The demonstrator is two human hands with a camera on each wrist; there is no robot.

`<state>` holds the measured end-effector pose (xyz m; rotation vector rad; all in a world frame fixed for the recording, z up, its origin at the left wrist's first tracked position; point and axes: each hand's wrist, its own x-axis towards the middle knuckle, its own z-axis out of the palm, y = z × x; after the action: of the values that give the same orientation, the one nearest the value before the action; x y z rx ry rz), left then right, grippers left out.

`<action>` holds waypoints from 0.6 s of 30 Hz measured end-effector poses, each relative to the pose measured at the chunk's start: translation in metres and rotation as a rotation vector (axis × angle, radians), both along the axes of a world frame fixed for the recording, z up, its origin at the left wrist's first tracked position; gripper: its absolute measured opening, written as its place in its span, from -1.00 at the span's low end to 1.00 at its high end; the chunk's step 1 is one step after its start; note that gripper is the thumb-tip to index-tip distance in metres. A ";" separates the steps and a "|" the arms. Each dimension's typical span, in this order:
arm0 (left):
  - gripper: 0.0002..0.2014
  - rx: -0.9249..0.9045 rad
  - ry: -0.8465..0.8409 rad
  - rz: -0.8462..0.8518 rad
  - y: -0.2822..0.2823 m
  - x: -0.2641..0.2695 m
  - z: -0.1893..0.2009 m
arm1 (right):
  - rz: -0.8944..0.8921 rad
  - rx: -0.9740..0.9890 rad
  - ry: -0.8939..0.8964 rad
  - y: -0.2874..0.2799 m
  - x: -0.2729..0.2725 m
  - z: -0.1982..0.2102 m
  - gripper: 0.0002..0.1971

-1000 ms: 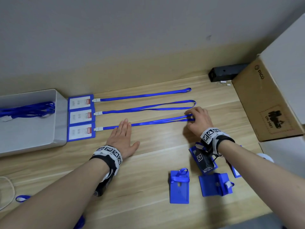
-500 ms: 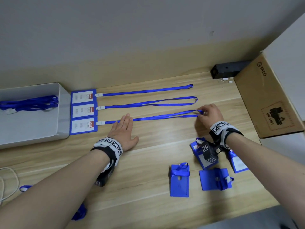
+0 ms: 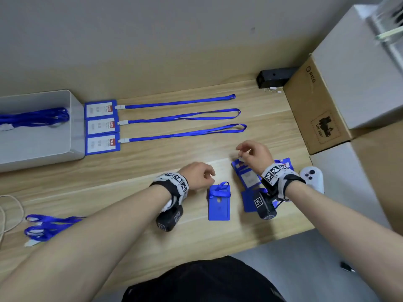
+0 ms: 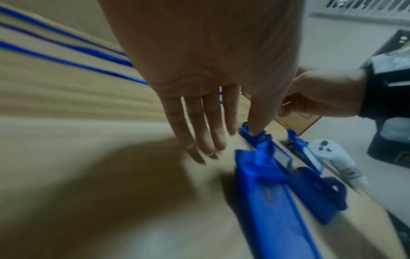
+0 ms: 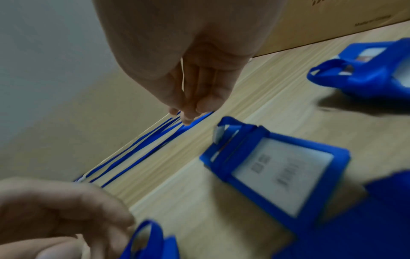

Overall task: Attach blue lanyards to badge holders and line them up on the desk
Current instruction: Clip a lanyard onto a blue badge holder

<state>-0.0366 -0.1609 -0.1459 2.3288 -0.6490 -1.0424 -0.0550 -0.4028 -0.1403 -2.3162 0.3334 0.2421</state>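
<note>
The right hand (image 3: 254, 156) hovers over the holders near the table's right edge, fingers loosely curled; something small and white shows at the fingertips, but I cannot tell whether the grip pinches it. The left hand (image 3: 197, 175) is relaxed, holding nothing, fingertips just beside the strap of a face-down blue holder (image 3: 218, 202) near the front edge. A face-up holder (image 3: 247, 176) lies partly under the right hand.

Judging from this, the next holder is being picked: take it by its strap loop, keeping the slot free for the clip, then fetch a lanyard.

Three finished badges (image 3: 100, 126) lie in a column toward the back left corner, lanyards (image 3: 185, 118) stretched rightward. The grey bin (image 3: 74, 127) beside them holds spare lanyards (image 3: 35, 117); more lanyards (image 3: 46, 227) lie loose by the front left corner.
</note>
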 end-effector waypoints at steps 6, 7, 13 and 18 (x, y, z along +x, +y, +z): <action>-0.89 -0.004 0.069 0.153 -0.011 -0.045 -0.031 | 0.026 0.082 0.069 0.026 -0.035 -0.019 -0.79; -0.90 -0.020 0.082 0.216 -0.008 -0.047 -0.032 | 0.045 0.074 0.068 0.032 -0.038 -0.020 -0.79; -0.90 -0.111 0.112 0.699 0.037 -0.039 -0.025 | 0.139 0.221 0.154 0.074 -0.043 -0.021 -0.89; -0.90 -0.214 0.102 0.967 0.086 -0.027 0.007 | 0.279 0.312 0.189 0.127 -0.030 -0.011 -0.80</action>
<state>-0.0633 -0.0745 -0.1385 1.9804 0.3885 -0.5739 -0.0853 -0.2754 -0.1512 -2.0280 0.0556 0.6105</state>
